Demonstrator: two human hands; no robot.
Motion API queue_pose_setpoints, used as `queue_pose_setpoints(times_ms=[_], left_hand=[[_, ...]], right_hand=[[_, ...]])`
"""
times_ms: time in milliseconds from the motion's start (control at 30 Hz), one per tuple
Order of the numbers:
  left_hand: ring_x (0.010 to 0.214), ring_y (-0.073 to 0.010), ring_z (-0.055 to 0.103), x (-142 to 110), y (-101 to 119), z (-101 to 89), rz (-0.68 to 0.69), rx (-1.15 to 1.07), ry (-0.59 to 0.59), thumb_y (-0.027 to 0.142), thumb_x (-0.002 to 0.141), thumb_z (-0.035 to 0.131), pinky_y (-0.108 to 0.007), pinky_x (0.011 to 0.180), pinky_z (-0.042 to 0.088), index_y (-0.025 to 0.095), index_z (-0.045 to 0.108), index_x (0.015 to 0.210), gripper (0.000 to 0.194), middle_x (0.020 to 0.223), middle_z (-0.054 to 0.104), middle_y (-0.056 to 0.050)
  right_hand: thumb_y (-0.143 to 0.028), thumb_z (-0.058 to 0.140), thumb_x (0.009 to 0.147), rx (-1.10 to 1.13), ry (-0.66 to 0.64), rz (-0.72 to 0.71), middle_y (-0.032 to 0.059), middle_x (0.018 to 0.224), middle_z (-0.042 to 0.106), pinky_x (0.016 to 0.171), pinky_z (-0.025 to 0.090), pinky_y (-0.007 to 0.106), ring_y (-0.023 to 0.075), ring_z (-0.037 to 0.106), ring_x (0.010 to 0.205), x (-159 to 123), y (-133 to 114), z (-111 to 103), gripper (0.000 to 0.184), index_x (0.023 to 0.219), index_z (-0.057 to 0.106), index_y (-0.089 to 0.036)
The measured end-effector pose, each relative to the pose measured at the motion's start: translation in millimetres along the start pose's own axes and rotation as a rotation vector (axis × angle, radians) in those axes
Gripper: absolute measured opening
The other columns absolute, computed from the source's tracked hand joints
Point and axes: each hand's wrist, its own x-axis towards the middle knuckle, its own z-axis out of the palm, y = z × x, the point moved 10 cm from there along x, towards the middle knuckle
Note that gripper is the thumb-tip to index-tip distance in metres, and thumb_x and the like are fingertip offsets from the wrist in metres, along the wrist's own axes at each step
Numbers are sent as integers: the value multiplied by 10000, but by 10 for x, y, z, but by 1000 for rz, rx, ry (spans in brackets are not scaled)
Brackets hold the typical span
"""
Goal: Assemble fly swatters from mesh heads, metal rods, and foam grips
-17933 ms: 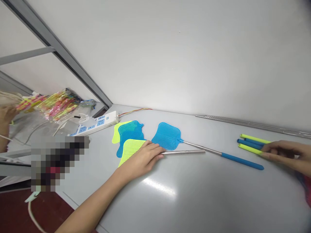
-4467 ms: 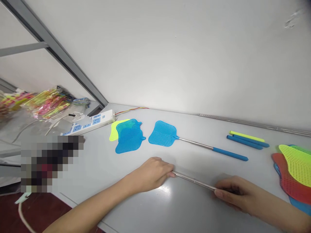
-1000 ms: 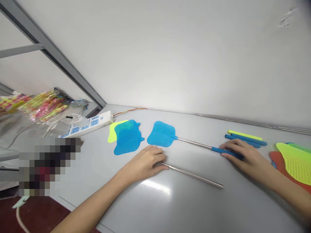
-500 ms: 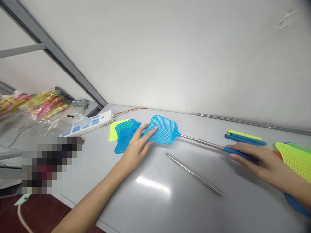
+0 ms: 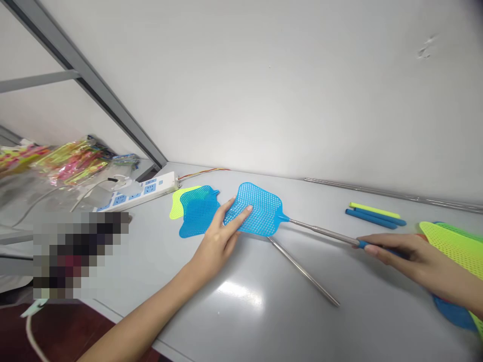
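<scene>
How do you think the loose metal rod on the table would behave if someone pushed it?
The metal rod looks round and smooth, so it would probably roll if pushed. It looks straight, so likely stiff, not floppy. The glossy table may let it slide.

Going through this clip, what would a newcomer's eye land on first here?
The bright blue plastic fly swatter at the centre stands out most: the left hand touches its mesh head, and the right hand closes on its blue grip. At the far right lies a stack of lime and blue swatter heads, and a loose steel rod lies below the swatter.
</scene>
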Motion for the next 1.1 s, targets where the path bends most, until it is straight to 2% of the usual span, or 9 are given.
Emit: queue_pose_setpoints(times_ms=[100,233,333,400,533,633,767,933,1100], left_hand=[[1187,-258,374,-9,79,5,42,-29,-4,179,868,421,-418,923,400,319,391,1295,450,1329,291,-86],[1145,-276,389,24,98,-52,-9,-213,6,450,739,600,-436,925,394,297,500,1203,499,1212,368,-82],[1021,-240,493,61,-102,-92,-233,-597,33,530,707,595,-385,821,468,268,408,1250,631,1091,472,-76],[870,-190,573,32,-267,14,-461,-925,5,505,746,568,-322,709,507,247,344,1265,621,995,548,-62],[811,-192,634,-170,-185,489,-803,-1317,-367,364,736,640,-331,720,523,171,532,1058,390,936,649,-72],[857,-213,640,-249,-104,626,-845,-1350,-424,306,689,696,-354,743,530,160,602,918,287,969,672,-73],[830,-204,652,-234,1,653,-770,-1328,-429,294,690,692,-350,732,540,163,635,882,240,921,695,-53],[789,-203,658,-193,-83,577,-762,-1224,-330,303,678,696,-355,723,546,158,638,863,242,893,701,-47],[769,-197,660,-203,-93,615,-757,-1216,-326,304,687,687,-347,697,552,157,636,857,231,868,704,-44]], right_hand=[[-532,476,786,-37,-43,10,29,1006,678,810,495,307,259,595,961,-104,75,33,377,948,691,-268],[-491,459,806,-67,-87,-45,23,976,680,790,506,288,250,597,951,-215,80,115,342,983,657,-276],[-475,475,800,-101,-30,-82,35,972,681,808,504,304,256,603,940,-237,69,98,330,977,659,-267],[-478,489,792,-123,8,-94,42,1005,673,811,505,311,268,591,973,-236,54,82,329,971,669,-270],[-453,490,807,-108,-65,-185,45,1015,668,797,496,321,276,595,955,-225,-149,221,302,976,668,-276],[-416,473,835,-47,-169,-200,38,939,674,755,481,303,237,606,869,-204,-336,396,278,968,658,-257],[-403,397,871,6,-293,-162,14,694,613,574,425,258,172,532,637,-181,-518,595,327,805,646,-202],[-400,366,879,-1,-316,-131,14,663,556,570,374,256,158,466,628,-124,-584,633,353,791,630,-183],[-385,421,852,67,-320,-98,-11,611,473,543,336,239,137,411,604,-72,-544,662,318,666,574,-178]])
